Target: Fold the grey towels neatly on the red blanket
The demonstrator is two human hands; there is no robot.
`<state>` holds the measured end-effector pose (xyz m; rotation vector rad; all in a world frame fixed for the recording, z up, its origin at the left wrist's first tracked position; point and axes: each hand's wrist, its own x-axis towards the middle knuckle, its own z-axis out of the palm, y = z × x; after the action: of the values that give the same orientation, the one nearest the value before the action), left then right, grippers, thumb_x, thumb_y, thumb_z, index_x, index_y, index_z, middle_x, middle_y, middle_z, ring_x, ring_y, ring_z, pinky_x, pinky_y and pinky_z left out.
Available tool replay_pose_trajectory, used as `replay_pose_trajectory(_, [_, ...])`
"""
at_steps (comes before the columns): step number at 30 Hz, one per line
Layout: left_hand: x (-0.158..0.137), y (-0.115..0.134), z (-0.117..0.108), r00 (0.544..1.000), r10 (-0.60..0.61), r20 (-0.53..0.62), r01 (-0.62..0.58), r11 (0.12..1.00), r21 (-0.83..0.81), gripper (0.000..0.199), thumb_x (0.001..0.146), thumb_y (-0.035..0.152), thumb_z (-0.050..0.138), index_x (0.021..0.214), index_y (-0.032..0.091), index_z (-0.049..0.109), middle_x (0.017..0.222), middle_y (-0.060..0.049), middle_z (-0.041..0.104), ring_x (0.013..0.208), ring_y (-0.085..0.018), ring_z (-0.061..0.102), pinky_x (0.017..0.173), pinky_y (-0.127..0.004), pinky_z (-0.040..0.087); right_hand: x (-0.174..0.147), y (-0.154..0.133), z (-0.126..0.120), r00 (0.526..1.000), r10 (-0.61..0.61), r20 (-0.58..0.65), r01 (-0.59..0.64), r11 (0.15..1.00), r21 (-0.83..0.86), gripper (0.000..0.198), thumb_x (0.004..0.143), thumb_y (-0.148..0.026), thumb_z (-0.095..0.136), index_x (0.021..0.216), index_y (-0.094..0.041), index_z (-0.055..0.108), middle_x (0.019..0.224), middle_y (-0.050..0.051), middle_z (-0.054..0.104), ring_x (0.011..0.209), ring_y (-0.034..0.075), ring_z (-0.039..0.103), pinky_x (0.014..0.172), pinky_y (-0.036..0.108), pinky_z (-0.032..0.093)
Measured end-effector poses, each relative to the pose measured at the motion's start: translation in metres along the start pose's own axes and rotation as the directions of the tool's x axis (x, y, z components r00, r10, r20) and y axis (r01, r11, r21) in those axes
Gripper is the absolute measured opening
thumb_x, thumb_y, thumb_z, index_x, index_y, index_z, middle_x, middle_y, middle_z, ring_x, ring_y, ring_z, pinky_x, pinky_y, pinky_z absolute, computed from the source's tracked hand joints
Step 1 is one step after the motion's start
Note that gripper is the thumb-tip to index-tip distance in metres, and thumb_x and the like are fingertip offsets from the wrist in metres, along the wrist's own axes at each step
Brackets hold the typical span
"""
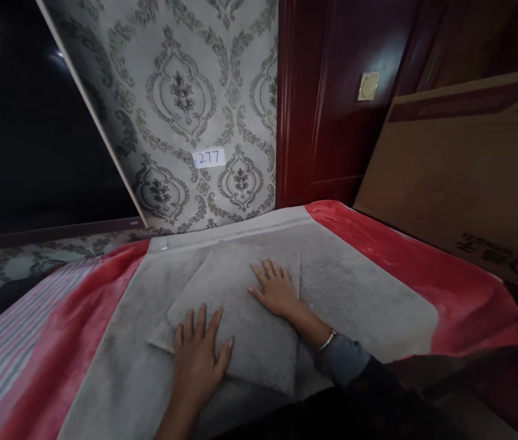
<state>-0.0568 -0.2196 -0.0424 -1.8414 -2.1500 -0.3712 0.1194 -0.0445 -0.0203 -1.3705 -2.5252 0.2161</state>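
Note:
A grey towel [364, 293] lies spread flat over a red blanket [424, 263]. One part of it is folded over into a smaller square panel [236, 287] in the middle. My left hand [198, 354] rests flat on the near left corner of that folded panel, fingers spread. My right hand [276, 288] presses palm down on the panel's far right part, a bracelet on its wrist. Neither hand grips anything.
A large cardboard box [460, 177] leans at the right. Patterned wallpaper with a small paper label [209, 158] reading 277 stands behind, beside a dark red wooden door [332, 104]. Striped fabric [25, 324] shows at the left.

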Motion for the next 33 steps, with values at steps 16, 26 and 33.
replay_pose_trajectory(16, [-0.003,-0.002,0.003,0.998,0.007,-0.059,-0.01,0.999,-0.04,0.056,0.092,0.045,0.049,0.142,0.019,0.057,0.152,-0.016,0.048,0.14,-0.043,0.04,0.11,-0.063,0.033,-0.061,-0.003,-0.014,0.876,-0.441,0.196,0.409,0.894,0.181,0.062,0.102,-0.055,0.037,0.158,-0.031,0.026,0.167,0.004,0.019,0.154,0.027,0.011,0.122,0.055,0.014])
replay_pose_trajectory(26, [-0.02,-0.019,0.005,0.952,0.26,-0.16,-0.27,0.962,-0.046,0.056,0.096,0.04,0.046,0.149,0.025,0.046,0.156,-0.01,0.045,0.143,-0.035,0.038,0.112,-0.057,0.035,-0.078,0.02,-0.012,0.949,-0.301,0.091,0.274,0.934,0.229,0.051,0.103,-0.041,0.039,0.152,-0.027,0.043,0.162,0.007,0.033,0.152,0.026,0.022,0.122,0.056,0.017])
replay_pose_trajectory(33, [-0.039,-0.025,-0.003,0.925,0.35,-0.149,-0.364,0.928,-0.08,0.076,0.088,0.042,0.06,0.157,0.028,0.03,0.162,-0.007,0.033,0.148,-0.033,0.031,0.117,-0.056,0.031,-0.126,0.058,0.008,0.926,-0.376,-0.039,0.371,0.885,0.281,0.054,0.1,-0.023,0.037,0.153,-0.033,0.04,0.164,0.002,0.029,0.153,0.023,0.018,0.122,0.053,0.023])
